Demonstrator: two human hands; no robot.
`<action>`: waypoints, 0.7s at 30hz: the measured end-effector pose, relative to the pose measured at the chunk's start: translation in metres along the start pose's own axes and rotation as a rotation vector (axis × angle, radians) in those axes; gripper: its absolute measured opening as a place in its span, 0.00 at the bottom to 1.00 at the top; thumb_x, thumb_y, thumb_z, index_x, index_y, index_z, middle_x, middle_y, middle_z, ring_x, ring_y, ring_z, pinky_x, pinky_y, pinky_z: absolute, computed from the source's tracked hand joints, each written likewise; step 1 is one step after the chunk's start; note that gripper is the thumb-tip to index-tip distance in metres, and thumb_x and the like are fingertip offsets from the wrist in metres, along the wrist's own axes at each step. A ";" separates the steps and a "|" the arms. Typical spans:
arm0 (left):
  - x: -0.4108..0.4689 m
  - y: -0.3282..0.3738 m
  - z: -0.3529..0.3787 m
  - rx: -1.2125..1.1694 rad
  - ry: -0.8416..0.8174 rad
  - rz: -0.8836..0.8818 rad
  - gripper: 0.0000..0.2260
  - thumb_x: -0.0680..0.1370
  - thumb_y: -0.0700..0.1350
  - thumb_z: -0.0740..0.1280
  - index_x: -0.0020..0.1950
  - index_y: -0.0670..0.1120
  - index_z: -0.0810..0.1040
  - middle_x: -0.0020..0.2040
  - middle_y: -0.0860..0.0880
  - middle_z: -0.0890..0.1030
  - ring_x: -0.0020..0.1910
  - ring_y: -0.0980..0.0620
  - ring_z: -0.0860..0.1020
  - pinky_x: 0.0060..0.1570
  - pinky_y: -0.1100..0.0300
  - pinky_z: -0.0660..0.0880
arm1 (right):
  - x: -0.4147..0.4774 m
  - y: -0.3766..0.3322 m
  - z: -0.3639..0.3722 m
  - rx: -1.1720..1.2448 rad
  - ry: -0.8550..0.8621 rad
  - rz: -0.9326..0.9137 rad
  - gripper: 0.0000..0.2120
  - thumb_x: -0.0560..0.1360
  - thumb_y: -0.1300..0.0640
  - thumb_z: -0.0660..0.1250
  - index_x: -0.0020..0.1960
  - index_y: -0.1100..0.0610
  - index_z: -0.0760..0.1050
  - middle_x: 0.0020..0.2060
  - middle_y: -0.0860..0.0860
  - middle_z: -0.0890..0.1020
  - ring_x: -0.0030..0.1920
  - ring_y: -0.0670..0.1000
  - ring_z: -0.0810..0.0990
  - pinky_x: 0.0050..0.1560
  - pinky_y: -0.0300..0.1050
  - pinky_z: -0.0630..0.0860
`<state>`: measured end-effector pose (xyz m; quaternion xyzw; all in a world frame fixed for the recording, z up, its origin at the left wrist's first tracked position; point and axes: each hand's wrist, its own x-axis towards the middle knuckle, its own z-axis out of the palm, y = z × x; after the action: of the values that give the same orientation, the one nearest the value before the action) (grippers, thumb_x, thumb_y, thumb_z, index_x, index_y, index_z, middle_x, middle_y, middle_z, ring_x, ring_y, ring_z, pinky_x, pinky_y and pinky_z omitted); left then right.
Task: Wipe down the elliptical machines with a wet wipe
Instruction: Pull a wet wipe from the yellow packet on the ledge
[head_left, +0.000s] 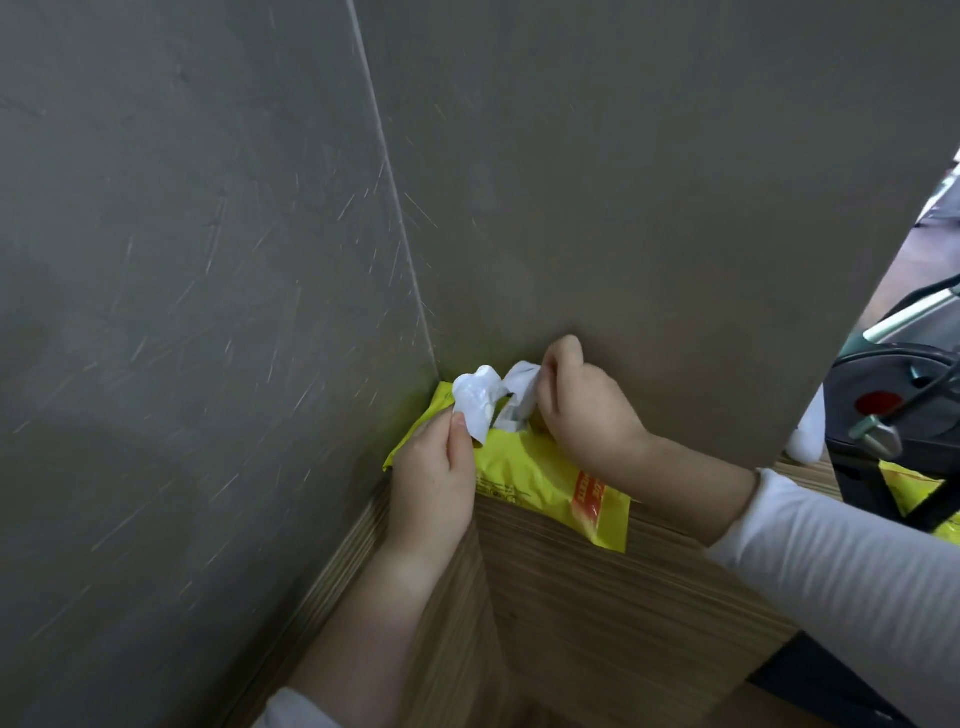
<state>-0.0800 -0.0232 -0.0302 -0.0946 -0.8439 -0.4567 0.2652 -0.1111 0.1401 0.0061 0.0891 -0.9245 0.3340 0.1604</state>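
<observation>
Right hand: the right hand (587, 410) is raised over the top end of the pack, back of the hand toward the camera, wrist bent, fingers curled down and clamped in a pinch on the wipe.
Wet wipe: the white wet wipe (522, 389) stands crumpled and upright out of the pack's opening, its top caught in the right fingers.
Left hand: the left hand (434, 478) lies on the pack's left end, fingers wrapped around its edge in a grip, thumb stretched up against the lower edge of the flap.
White flap: a crinkled white flap (475, 400) is folded up and back, just left of the wipe and touching the left thumb.
Forearms: both reach in from below and meet at the pack; the right one wears a white sleeve (857, 561) pushed back from the wrist.
Wet wipe pack: the yellow wet wipe pack (524, 473), with a red and orange label at its near end, lies flat on a wooden ledge (597, 597), pushed into the corner.
Corner: a scratched grey wall (208, 260) on the left meets a grey panel (623, 182) behind the hands.
Exercise machine: past the panel's right edge, well apart from the hands, a dark exercise machine (893, 405) shows a red round mark.
Second pack: a second yellow pack (914, 488) shows partly below the machine's parts.
</observation>
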 end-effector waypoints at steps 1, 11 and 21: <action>0.000 0.001 0.000 -0.009 0.002 0.000 0.21 0.82 0.39 0.58 0.32 0.55 0.59 0.28 0.58 0.68 0.28 0.57 0.63 0.28 0.68 0.58 | -0.003 0.000 -0.003 0.057 0.032 -0.023 0.05 0.82 0.57 0.53 0.49 0.58 0.63 0.28 0.54 0.74 0.28 0.55 0.73 0.28 0.52 0.66; 0.004 -0.001 0.002 0.004 -0.012 -0.017 0.21 0.82 0.40 0.58 0.31 0.54 0.59 0.26 0.57 0.67 0.27 0.57 0.62 0.27 0.66 0.58 | -0.015 -0.002 -0.003 0.328 0.292 -0.088 0.03 0.82 0.58 0.55 0.50 0.54 0.62 0.30 0.47 0.72 0.29 0.44 0.73 0.29 0.39 0.69; 0.005 0.001 0.000 -0.035 -0.045 -0.040 0.22 0.81 0.39 0.59 0.30 0.54 0.58 0.25 0.58 0.67 0.26 0.59 0.63 0.28 0.67 0.59 | 0.004 -0.028 -0.017 0.465 0.380 -0.148 0.03 0.81 0.62 0.58 0.49 0.57 0.65 0.28 0.47 0.70 0.28 0.43 0.68 0.29 0.33 0.64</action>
<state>-0.0837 -0.0234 -0.0272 -0.0925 -0.8432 -0.4745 0.2354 -0.1030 0.1296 0.0365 0.1264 -0.7679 0.5346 0.3294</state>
